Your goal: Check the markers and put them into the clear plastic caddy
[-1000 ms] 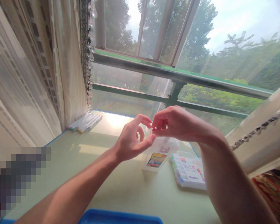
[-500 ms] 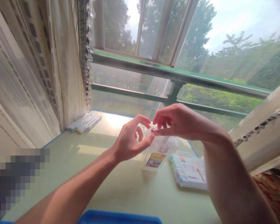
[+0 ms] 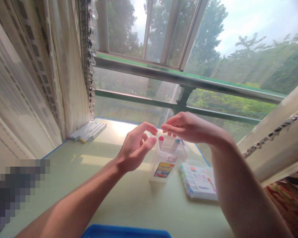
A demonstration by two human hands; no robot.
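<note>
The right hand [image 3: 190,129] has let go of the red-capped marker [image 3: 161,140], whose red end showed at its fingertips in the earlier frame. The marker now stands in the translucent plastic container [image 3: 156,168], by the side nearer the left hand [image 3: 136,149], with its cap near the rim. A teal-capped marker [image 3: 176,143] leans inside too, toward the other side; it was hidden before.

The right hand has straightened its fingers over the container's far rim. Nothing shows in its grasp, though whether thumb and forefinger touch cannot be told. The left hand has drawn back slightly to the left and holds nothing visible, fingers curved and thumb spread apart from their tips.

The container stands on the bench [image 3: 121,198] toward the far right corner, its yellow-and-black label [image 3: 164,170] facing the near edge. The clear marker case [image 3: 198,181] lies to its right, near the right edge and partly behind the right forearm. Loose markers [image 3: 90,131] lie together at the far left corner. The blue tray [image 3: 126,231] sits at the near edge, cut off by the view.
</note>
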